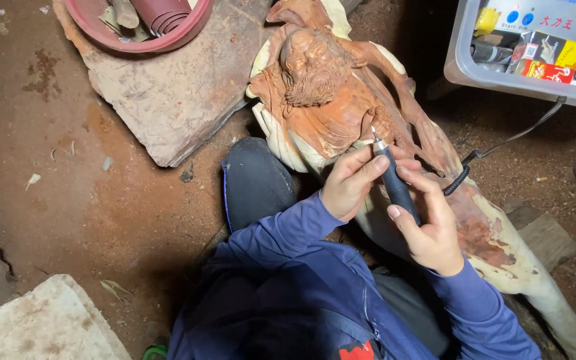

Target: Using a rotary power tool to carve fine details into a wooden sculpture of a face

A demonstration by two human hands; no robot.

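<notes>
Slanting across the middle of the view, the dark rotary carving tool (395, 181) runs its long axis from about five o'clock up to eleven o'clock, its silvery tip pressed against the reddish wooden figure carving (321, 100) near the figure's midsection. The right hand (428, 223) wraps the lower barrel from the four o'clock side, fingers curled shut around it, thumb laid along the shaft. The left hand (351, 183) closes on the upper barrel from nine o'clock, its fingers (375, 165) pinching just behind the metal collar, so the tool sits between both hands with only the tip free. A coiled black cable (461, 175) leaves the tool toward three o'clock and runs up to a grey control box (465, 57) at one o'clock. The carving lies head toward twelve o'clock across the person's blue-sleeved lap. At eleven o'clock a pink basin (135, 40) rests on a flat stone slab (168, 100) on the dusty reddish floor (55, 193).
</notes>
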